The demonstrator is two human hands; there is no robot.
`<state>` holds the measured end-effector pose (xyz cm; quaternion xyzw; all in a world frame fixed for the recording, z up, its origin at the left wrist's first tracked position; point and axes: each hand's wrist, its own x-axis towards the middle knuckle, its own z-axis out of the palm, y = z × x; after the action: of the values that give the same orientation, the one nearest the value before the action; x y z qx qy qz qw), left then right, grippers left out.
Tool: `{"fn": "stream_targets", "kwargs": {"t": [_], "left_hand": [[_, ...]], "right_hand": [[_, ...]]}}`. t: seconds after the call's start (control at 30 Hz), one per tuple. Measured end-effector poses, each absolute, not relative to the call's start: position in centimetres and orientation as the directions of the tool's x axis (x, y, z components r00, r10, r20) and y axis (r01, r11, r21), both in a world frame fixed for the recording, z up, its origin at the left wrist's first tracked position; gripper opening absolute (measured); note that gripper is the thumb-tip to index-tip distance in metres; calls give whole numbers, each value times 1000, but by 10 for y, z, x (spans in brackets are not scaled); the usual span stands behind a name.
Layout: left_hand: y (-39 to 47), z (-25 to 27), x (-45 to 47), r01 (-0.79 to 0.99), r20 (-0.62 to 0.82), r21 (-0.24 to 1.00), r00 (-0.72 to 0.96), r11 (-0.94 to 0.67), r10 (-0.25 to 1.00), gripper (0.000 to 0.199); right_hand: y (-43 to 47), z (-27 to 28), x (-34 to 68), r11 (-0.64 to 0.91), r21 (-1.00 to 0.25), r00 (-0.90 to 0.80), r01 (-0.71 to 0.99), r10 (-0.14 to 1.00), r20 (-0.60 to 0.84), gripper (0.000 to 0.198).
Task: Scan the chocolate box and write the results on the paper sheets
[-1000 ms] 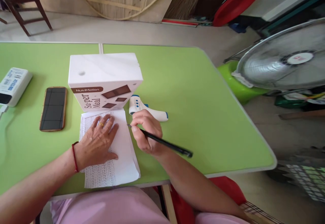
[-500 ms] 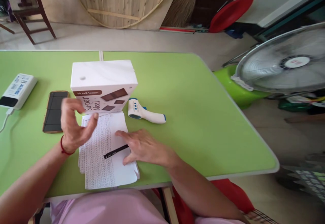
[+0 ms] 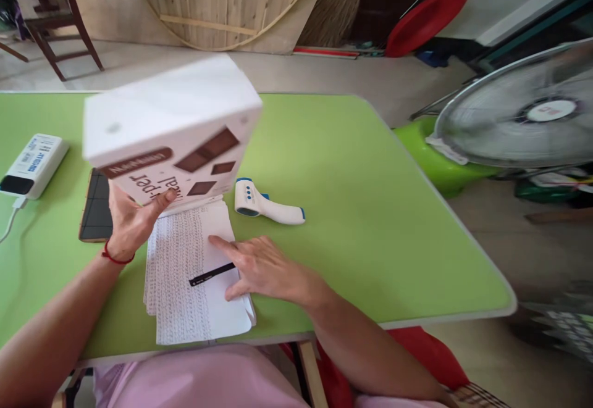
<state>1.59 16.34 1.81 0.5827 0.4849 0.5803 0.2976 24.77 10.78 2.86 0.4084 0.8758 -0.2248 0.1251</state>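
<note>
My left hand (image 3: 132,223), with a red cord at the wrist, grips a white cardboard box (image 3: 173,108) with brown print. The thumb presses on its printed front; the other fingers are mostly hidden. Raised off the table, the box leans at a slant over the top of the written sheets. My right hand (image 3: 266,269) lies on the handwritten papers (image 3: 185,309) with thumb and forefinger spread. A black pen (image 3: 210,274) rests on the sheets, one end hidden beneath that hand. Right of the papers lies a white and blue infrared thermometer (image 3: 266,204).
A phone (image 3: 96,213), partly covered by the box and left hand, lies on the green table (image 3: 370,229). Farther left is a white power bank (image 3: 34,164) with a cable (image 3: 10,218). Beyond the table's right edge stands a large fan (image 3: 514,112).
My left hand has closed on the box and lifted it, tilting it toward the left. My right hand, the pen and the papers stay nearly in place.
</note>
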Motion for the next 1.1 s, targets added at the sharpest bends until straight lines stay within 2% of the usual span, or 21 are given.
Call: {"fn": "stream_targets", "kwargs": {"t": [0.07,0.17,0.33,0.43,0.5,0.57,0.67,0.73,0.77,0.83,0.97,1.1], "left_hand": [[158,22,14,155,363,926,-111,-345,925,56],[154,22,14,48,266,963,-27,-265,964,57],[152,13,20,82,175,979,146,-188,974,64],[153,11,20,78,156,982,186,-172,970,67],[154,12,19,99,144,981,191,-165,971,66],[154,13,18,138,120,979,194,-148,974,63],[153,15,18,174,99,976,196,-134,976,62],[153,15,18,185,110,972,197,-147,974,65],[153,16,18,194,119,968,198,-158,973,66],[153,16,18,215,134,960,207,-178,969,66],[154,16,19,205,153,958,214,-198,965,64],[155,15,18,178,158,964,214,-198,964,65]], "right_hand": [[108,30,247,566,-283,-631,774,654,-417,91],[108,30,247,570,-288,-636,769,640,-431,92],[104,24,248,583,-299,-655,755,657,-373,90],[105,19,253,607,-345,-695,716,670,-261,80],[109,18,259,622,-435,-735,652,659,-160,53],[115,20,268,626,-587,-772,514,635,1,24],[122,27,282,611,-748,-705,257,648,287,26],[124,32,288,604,-772,-671,196,657,344,23],[124,34,289,597,-773,-688,216,654,314,21],[121,37,287,572,-748,-749,337,644,156,17],[113,36,276,525,-556,-709,645,681,-180,16],[111,36,271,532,-404,-651,744,713,-259,16]]}}
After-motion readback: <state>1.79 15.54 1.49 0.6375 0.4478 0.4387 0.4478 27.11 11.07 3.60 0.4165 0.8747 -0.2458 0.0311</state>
